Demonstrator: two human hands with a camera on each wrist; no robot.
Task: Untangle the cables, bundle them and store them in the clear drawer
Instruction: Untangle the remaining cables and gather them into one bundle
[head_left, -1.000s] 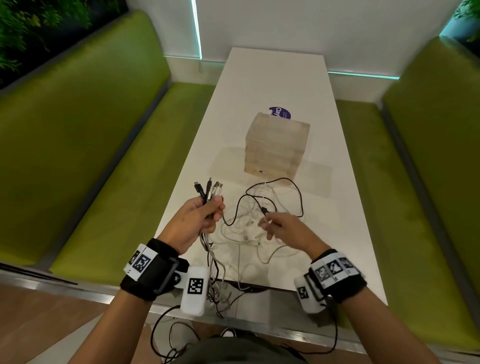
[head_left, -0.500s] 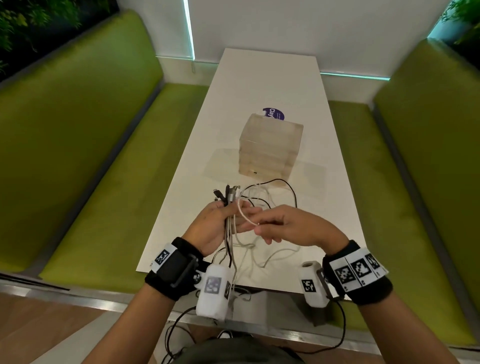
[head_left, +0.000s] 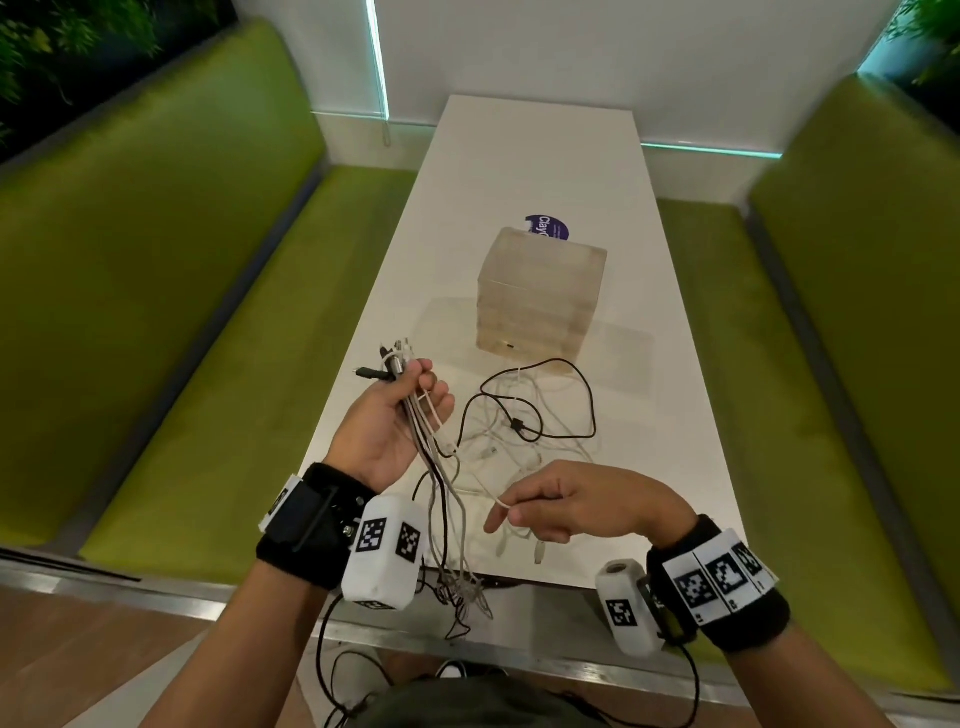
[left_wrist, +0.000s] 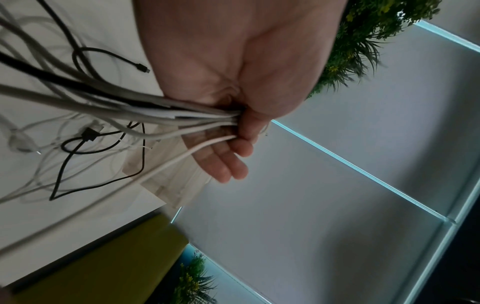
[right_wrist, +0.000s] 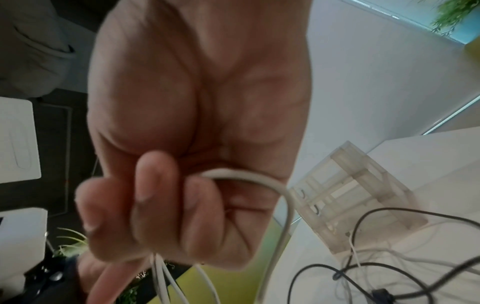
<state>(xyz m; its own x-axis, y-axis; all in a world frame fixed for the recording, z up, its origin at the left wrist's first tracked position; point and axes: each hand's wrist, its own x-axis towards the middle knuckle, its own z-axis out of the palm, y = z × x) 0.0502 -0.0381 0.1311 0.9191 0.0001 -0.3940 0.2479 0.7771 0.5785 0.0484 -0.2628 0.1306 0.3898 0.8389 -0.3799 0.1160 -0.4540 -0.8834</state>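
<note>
Your left hand (head_left: 395, 415) grips the cable ends (head_left: 397, 364); your right hand (head_left: 576, 501) pinches one white cable (head_left: 496, 499). Pull hard and the black cable (head_left: 540, 400) at 12 o'clock may knot, or drag loops off the bench (head_left: 519, 182).

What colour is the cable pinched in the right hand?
White. The right hand pinches a white cable; the right wrist view shows it best.

A long white rectangular tabletop (head_left: 524, 171) runs toward a white wall (head_left: 597, 47) at 12 o'clock. Green upholstered bench seats flank it, one at 9 o'clock (head_left: 171, 291) and one at 3 o'clock (head_left: 852, 291). A round purple sticker with white lettering (head_left: 550, 228) lies on the tabletop toward 12 o'clock. Glowing cyan light strips (head_left: 377, 57) edge the wall, and leafy green plants (head_left: 67, 36) fill the corner at 10 o'clock.
</note>
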